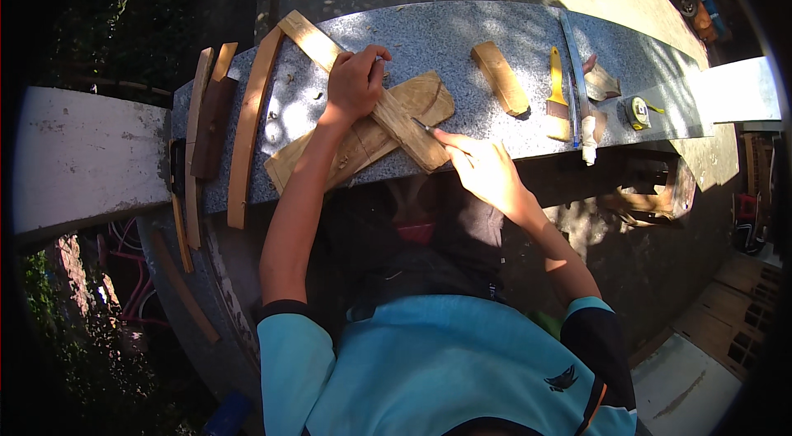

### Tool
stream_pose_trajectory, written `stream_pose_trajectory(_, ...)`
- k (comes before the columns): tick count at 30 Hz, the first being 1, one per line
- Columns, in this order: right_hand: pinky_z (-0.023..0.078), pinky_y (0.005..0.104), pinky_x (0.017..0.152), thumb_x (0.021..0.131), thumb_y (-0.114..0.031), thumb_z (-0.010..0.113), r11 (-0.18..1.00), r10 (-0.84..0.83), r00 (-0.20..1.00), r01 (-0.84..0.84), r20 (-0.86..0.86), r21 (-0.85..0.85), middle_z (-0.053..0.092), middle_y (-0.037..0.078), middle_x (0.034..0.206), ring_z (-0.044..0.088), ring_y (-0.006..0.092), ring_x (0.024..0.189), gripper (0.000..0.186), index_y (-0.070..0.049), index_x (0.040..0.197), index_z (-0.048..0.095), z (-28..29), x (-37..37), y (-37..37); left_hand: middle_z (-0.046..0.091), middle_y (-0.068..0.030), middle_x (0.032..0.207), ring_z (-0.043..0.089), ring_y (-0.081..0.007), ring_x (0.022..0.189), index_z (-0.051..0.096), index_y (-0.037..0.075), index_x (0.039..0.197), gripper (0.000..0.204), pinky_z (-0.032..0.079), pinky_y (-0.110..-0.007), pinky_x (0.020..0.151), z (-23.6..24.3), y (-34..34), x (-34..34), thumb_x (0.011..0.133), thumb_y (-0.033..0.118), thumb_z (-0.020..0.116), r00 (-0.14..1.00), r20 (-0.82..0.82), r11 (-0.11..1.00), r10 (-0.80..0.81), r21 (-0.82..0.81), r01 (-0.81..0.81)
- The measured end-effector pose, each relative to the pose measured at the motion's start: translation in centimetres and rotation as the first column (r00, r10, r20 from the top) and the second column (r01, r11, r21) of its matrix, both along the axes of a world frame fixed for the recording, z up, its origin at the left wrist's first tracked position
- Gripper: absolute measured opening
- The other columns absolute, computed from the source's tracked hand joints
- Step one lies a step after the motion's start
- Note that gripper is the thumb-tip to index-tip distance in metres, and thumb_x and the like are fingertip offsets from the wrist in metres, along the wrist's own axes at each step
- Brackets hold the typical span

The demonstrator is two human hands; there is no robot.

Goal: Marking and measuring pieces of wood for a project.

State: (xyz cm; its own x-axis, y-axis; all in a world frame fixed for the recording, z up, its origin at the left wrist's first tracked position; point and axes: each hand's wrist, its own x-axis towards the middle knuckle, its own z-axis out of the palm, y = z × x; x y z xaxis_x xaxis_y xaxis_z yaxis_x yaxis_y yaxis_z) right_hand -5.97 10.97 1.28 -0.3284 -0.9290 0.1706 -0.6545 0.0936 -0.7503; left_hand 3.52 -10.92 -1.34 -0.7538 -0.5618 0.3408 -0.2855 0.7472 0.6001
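A long wooden plank point(402, 127) lies slantwise across a wider board point(363, 147) with a rounded far end. My left hand point(356, 83) presses on the plank about midway, its fingers curled over it. Closer to me, my right hand point(483, 170) is closed on a slim, dark-tipped pointed tool point(423, 125). The tip touches or nearly touches the plank's upper face near its close end. Most of the tool is hidden in my fingers, so its exact kind does not show.
Both pieces rest on a speckled grey stone table point(396, 32). Several wooden strips, including a curved one point(252, 135), lie left. Rightward are a wood block point(500, 77), a yellow-handled brush point(555, 77), a long saw-like blade point(574, 65) and a tape measure point(638, 113). White benches point(91, 160) flank the table.
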Motion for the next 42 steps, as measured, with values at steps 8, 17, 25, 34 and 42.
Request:
stream_pose_trajectory(8, 0.047, 0.0330, 0.051, 0.080, -0.008, 0.052, 0.999, -0.007, 0.998, 0.005, 0.057, 0.045, 0.061, 0.019, 0.071, 0.059, 0.0287, 0.053, 0.023, -0.006, 0.099, 0.063, 1.8, 0.0, 0.3, 0.052, -0.0044, 0.052, 0.055, -0.0223, 0.056, 0.055, 0.012, 0.087, 0.009, 0.039, -0.032, 0.074, -0.3, -0.1, -0.1, 0.082, 0.010, 0.047, 0.998, -0.066, 0.997, -0.013, -0.082, 0.008)
stream_pose_trajectory(17, 0.049, 0.0320, 0.059, 0.081, -0.007, 0.051, 0.984, -0.047, 0.997, 0.034, 0.068, 0.177, 0.064, 0.015, 0.088, 0.061, 0.0272, 0.058, 0.025, -0.005, 0.103, 0.062, 1.5, 0.2, -0.1, 0.054, -0.0073, 0.058, 0.051, -0.0244, 0.061, 0.058, 0.012, 0.090, 0.011, 0.040, -0.034, 0.069, -0.6, 0.4, 0.3, 0.082, 0.011, 0.051, 0.999, -0.038, 0.999, -0.020, -0.035, 0.019)
stream_pose_trajectory(25, 0.049, 0.0358, 0.057, 0.080, -0.004, 0.051, 0.998, -0.059, 0.998, 0.060, -0.035, 0.030, 0.064, 0.016, 0.084, 0.061, 0.0303, 0.060, 0.021, -0.004, 0.098, 0.063, 1.2, 0.9, -1.8, 0.056, -0.0048, 0.059, 0.056, -0.0225, 0.059, 0.055, 0.011, 0.087, 0.010, 0.039, -0.033, 0.076, 0.1, -0.2, -0.5, 0.081, 0.010, 0.047, 0.998, -0.063, 0.998, -0.017, -0.067, 0.013)
stream_pose_trajectory(34, 0.049, 0.0338, 0.065, 0.080, -0.009, 0.053, 0.990, -0.085, 0.994, 0.077, 0.066, 0.117, 0.064, 0.015, 0.085, 0.062, 0.0298, 0.066, 0.020, -0.004, 0.096, 0.063, 1.1, 0.3, -1.6, 0.051, -0.0040, 0.052, 0.053, -0.0217, 0.054, 0.056, 0.011, 0.086, 0.010, 0.039, -0.033, 0.075, -0.4, 0.0, -0.3, 0.080, 0.009, 0.048, 0.999, -0.043, 0.998, -0.026, -0.063, 0.023)
stream_pose_trajectory(42, 0.046, 0.0272, 0.077, 0.086, -0.010, 0.048, 0.988, -0.014, 0.968, -0.026, 0.250, 0.153, 0.063, 0.014, 0.100, 0.062, 0.0188, 0.086, 0.026, 0.000, 0.106, 0.059, 1.5, -0.4, 2.7, 0.050, -0.0035, 0.052, 0.052, -0.0209, 0.053, 0.056, 0.011, 0.086, 0.010, 0.039, -0.032, 0.076, -0.3, 0.4, 0.3, 0.080, 0.010, 0.048, 0.999, -0.048, 0.998, 0.004, -0.063, -0.008)
